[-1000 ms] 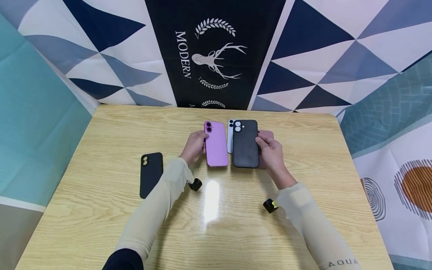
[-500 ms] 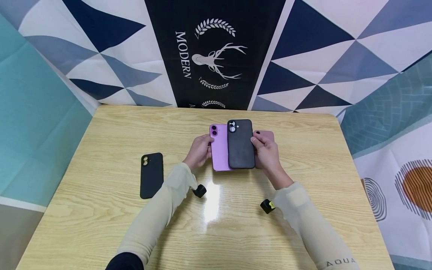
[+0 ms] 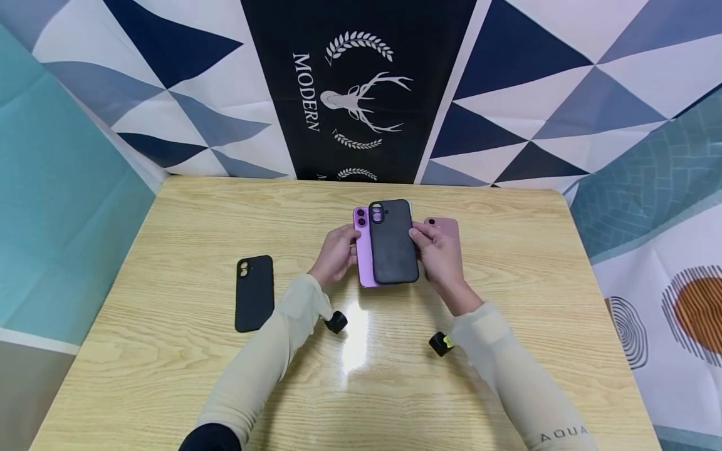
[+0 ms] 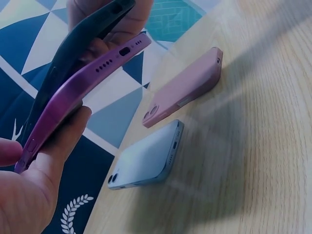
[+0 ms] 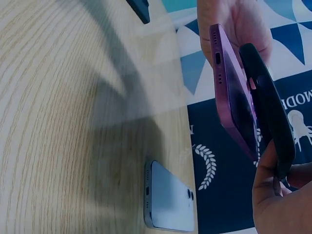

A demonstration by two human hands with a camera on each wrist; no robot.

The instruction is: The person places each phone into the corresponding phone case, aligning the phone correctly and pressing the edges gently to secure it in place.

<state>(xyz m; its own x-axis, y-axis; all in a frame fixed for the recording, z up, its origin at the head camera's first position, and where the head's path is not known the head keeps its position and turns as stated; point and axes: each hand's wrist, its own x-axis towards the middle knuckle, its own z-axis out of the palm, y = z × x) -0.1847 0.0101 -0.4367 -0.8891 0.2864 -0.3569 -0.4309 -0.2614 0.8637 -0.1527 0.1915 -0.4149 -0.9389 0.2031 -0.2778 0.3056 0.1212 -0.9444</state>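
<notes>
A purple phone (image 3: pixel 364 254) is gripped at its left edge by my left hand (image 3: pixel 335 255), raised off the table. My right hand (image 3: pixel 442 260) pinches the right edge of a black phone case (image 3: pixel 395 250). In the head view the case overlaps most of the phone's back, leaving its left strip and cameras in sight. From the right wrist, the case (image 5: pixel 268 105) and the phone (image 5: pixel 226 92) stand side by side with a narrow gap at the near end. Whether they touch further in, I cannot tell.
A light blue phone (image 4: pixel 146 156) lies on the wooden table (image 3: pixel 389 388), mostly hidden in the head view. Beside it lies a pink phone (image 4: pixel 187 87). Another black phone case (image 3: pixel 254 294) rests at the left, near my left forearm. A patterned cloth (image 3: pixel 361 94) hangs behind.
My right hand has moved the black case leftward over the purple phone, which my left hand has shifted slightly right and toward me. The case's camera opening now shows purple behind it.
</notes>
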